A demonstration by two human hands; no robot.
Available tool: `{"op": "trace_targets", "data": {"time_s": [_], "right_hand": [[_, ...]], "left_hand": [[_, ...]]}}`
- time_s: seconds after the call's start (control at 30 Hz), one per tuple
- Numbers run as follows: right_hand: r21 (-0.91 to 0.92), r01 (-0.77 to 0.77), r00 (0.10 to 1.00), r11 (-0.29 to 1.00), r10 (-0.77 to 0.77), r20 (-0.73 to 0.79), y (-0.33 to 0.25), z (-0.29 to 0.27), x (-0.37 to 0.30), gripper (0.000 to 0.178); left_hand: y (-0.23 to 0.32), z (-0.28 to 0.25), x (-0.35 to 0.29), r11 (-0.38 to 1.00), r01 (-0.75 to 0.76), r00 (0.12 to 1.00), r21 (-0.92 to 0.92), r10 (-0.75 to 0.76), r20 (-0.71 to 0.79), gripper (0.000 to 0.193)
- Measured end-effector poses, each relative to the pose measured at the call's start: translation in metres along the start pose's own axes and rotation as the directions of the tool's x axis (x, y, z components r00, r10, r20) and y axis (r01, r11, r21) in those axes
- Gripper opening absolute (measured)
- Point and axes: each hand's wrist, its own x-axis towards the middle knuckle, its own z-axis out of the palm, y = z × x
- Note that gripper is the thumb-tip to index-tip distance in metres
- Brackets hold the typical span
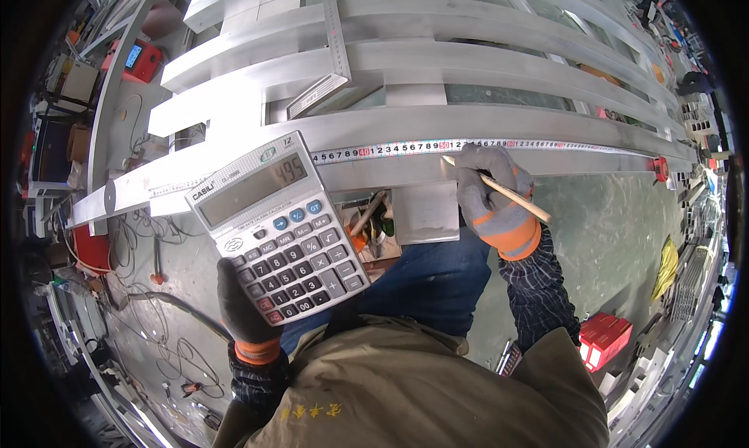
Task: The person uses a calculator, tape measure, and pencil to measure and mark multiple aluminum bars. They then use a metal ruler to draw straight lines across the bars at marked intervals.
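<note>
The right hand point(491, 202) in its grey-and-orange glove is pinching a thin wooden pencil point(499, 189) tight, tip touching the long yellow-white tape measure point(468, 146) running left-right along the aluminium beam point(390, 124), while the left hand point(246, 308) is gripping the grey desk calculator point(277, 226) below it.

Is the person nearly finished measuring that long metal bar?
Done: the white measuring tape is stretched along the long silver metal bar. In hand: the left hand holds up a grey calculator showing a number, while the right hand rests a wooden pencil tip at the tape. Left: no pencil mark shows on the bar yet.
</note>
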Motion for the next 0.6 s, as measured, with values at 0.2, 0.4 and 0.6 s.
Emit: {"op": "trace_targets", "data": {"time_s": [0.2, 0.4, 0.6], "right_hand": [[-0.066, -0.019, 0.999, 0.998, 0.021, 0.030, -0.001, 0.000, 0.000, 0.017], [0.177, -0.181, 0.983, 0.967, 0.185, -0.008, -0.002, -0.008, -0.004, 0.015], [0.261, -0.148, 0.975, 0.954, 0.185, -0.123, -0.032, -0.013, -0.017, 0.021]], "left_hand": [[0.000, -0.001, -0.001, 1.000, 0.002, 1.000, 0.000, -0.002, 0.007, 0.051], [0.001, -0.014, -0.005, 0.999, -0.023, 0.997, 0.030, 0.025, -0.075, 0.057], [0.005, -0.029, -0.007, 0.993, -0.094, 0.993, 0.077, 0.087, 0.080, 0.051]]}}
